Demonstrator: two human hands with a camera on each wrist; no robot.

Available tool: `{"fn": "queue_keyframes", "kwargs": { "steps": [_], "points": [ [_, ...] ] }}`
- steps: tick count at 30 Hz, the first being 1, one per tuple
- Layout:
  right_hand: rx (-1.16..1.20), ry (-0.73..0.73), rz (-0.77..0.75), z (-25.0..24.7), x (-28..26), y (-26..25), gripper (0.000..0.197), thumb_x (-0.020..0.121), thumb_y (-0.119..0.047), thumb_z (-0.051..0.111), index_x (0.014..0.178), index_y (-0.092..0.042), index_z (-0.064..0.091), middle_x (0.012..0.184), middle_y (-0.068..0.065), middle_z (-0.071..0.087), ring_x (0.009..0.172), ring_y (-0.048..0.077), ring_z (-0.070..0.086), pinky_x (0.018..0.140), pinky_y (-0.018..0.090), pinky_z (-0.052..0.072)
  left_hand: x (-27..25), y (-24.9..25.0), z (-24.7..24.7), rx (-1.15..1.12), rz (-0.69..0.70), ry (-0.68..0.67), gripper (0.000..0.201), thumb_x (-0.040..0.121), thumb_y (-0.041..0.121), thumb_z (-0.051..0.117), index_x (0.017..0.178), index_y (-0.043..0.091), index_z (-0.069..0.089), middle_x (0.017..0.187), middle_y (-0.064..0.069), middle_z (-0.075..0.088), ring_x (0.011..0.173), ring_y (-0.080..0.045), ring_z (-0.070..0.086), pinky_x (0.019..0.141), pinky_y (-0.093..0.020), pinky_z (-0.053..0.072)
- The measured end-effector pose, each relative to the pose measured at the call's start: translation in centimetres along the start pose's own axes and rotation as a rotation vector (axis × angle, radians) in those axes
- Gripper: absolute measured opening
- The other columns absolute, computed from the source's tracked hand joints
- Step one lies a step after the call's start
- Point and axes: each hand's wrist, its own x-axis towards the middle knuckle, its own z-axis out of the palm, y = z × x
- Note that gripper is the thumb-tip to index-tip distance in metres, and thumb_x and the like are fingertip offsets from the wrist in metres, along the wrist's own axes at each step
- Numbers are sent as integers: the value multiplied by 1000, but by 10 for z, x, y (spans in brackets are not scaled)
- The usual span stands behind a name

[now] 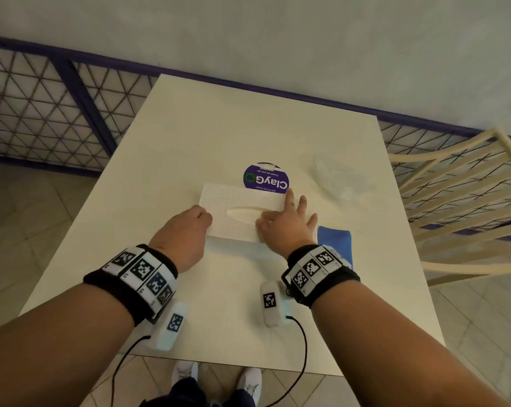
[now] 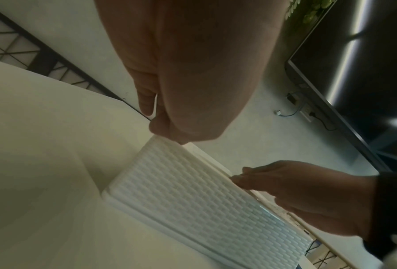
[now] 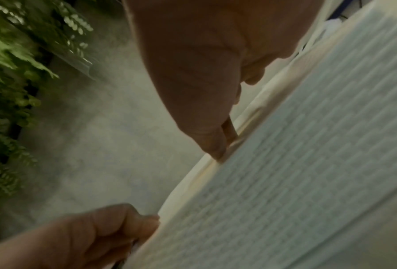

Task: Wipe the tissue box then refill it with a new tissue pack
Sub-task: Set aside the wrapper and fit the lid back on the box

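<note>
The tissue box [image 1: 242, 212] lies on the surface [image 1: 248, 136], near its middle, with the oval slot facing up; the slot shows a pale interior, and whether tissue fills it cannot be told.

The left hand [image 1: 186, 227] grips the left end of the box, fingers curled over the edge; the right hand [image 1: 286, 221] lies flat on the right half of the top, fingers spread and straight, grasping nothing.

Step in hand, as judged: seating or steadying the box lid. To do this well, hold the left end firm so the box cannot slide; press evenly with the flat right palm, not the fingertips, so the textured lid closes square along its seam; keep fingers clear of the slot.

A blue cloth [image 1: 336, 242] lies just beside the right wrist; a crumpled clear plastic wrapper [image 1: 336, 177] lies further off on the right.

Legible writing: a round purple sign [image 1: 266, 177] stands just behind the box, upside down to the viewer; it reads "ClayGo" with the line "Clean as you go"; a smaller line beneath is too fine to read with confidence.
</note>
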Motion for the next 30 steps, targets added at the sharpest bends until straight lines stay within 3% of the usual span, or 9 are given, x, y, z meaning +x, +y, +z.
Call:
{"fn": "queue_keyframes", "kwargs": {
  "steps": [7,15,20,22,26,30],
  "points": [
    [-66,-112,133,13,19,-20,56,86,-47,25,140,-38,34,155,1,-31,141,32,-30,108,63,-17,1,-7,1,-36,25,9,50,80,-5,43,127,11,50,138,-2,40,119,-22,48,97,-29,42],
    [-27,-90,167,10,17,-28,49,85,-40,30,129,-40,51,158,-1,-21,143,31,-25,109,64,-16,1,-10,5,-67,34,32,48,81,-4,45,126,11,51,137,-2,41,120,-23,48,98,-31,42],
    [-42,-134,181,10,19,-30,59,81,-35,28,139,-42,37,155,-2,-31,140,31,-32,105,64,-21,2,-11,6,-59,40,36,47,81,-2,46,125,12,51,136,0,41,122,-21,46,100,-32,42],
    [-50,-145,190,9,20,-30,58,81,-34,29,138,-41,38,155,-1,-30,140,31,-32,104,65,-20,2,-11,7,-60,42,44,45,81,-2,47,123,12,52,134,-1,43,120,-21,47,99,-33,42],
    [-36,-119,193,7,22,-30,44,86,-37,38,125,-37,57,158,-3,-20,142,31,-25,106,66,-16,1,-12,9,-64,43,47,45,80,-1,47,123,11,52,136,-2,42,123,-22,46,100,-34,42],
    [-45,-136,202,8,25,-29,46,86,-44,37,128,-40,54,158,-3,-22,142,31,-27,106,66,-16,2,-12,11,-79,42,41,47,81,-1,46,127,11,50,142,-1,37,129,-21,42,104,-31,39]
  ]
}}
